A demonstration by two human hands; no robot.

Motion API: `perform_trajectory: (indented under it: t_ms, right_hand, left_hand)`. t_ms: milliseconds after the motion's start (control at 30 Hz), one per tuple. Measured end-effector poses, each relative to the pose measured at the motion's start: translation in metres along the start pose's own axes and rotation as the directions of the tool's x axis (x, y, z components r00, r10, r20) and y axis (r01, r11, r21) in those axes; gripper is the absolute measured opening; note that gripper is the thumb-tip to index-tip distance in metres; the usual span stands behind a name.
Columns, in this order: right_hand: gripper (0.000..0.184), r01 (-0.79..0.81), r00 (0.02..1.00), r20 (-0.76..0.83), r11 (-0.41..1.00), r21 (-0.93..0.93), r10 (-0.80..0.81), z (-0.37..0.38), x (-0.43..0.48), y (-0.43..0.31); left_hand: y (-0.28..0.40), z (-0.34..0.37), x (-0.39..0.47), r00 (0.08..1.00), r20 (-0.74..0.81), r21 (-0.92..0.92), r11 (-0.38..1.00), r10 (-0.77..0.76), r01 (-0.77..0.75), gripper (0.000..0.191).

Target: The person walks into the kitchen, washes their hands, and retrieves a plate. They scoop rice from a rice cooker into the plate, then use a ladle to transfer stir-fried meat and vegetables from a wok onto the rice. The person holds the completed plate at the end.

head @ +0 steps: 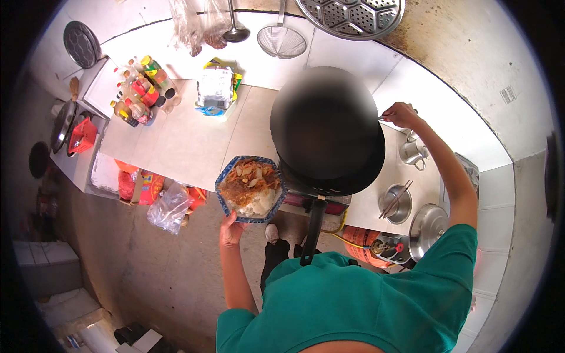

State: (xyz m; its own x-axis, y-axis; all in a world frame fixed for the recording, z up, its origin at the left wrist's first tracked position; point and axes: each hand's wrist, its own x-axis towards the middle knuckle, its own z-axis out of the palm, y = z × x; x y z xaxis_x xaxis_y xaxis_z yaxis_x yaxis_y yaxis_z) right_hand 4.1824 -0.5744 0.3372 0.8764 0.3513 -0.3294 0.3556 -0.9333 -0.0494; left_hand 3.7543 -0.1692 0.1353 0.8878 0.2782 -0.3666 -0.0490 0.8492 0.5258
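My left hand [232, 229] grips the near rim of a blue-patterned hexagonal bowl [219, 173], beside the stove. White rice [259, 204] and cooked shredded food in reddish-brown sauce [247, 178] fill it. Right of the bowl sits a black wok [353, 181] on a gas stove [300, 201], its long handle [314, 229] pointing toward my body. A large round dark shape, blurred in the picture, covers most of the wok, so its contents are hidden. My right hand [401, 115], at the wok's far right, is closed on a thin metal handle [386, 117]; the tool's other end is hidden.
Sauce bottles [139, 90] and packets [216, 88] stand on the tiled counter [185, 132]. A metal bowl with chopsticks [406, 211], a steel pitcher [411, 152] and a steel lid [426, 229] are at right. Below is a gas cylinder [359, 240]. A skimmer [281, 42] and ladle [236, 34] hang behind.
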Motion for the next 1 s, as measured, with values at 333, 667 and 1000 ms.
perform_trajectory:
  t_ms: [333,667,1000]
  right_hand:
    - [0.02,0.2,0.979,-0.073,0.957,0.21,-0.189,0.009,0.0,-0.014]
    - [0.015,0.52,0.558,-0.622,0.815,-0.255,-0.55,-0.087,-0.12,-0.147]
    - [0.027,0.305,0.108,-0.884,0.861,-0.406,-0.455,-0.002,-0.156,-0.208]
  left_hand:
    - [0.019,0.007,0.031,0.987,0.085,0.114,0.985,-0.136,0.126,0.068]
    - [0.03,0.005,0.031,0.992,0.126,-0.001,1.0,-0.017,0.017,0.06]
    - [0.056,0.064,0.007,0.966,0.167,-0.054,0.98,0.197,-0.19,0.059]
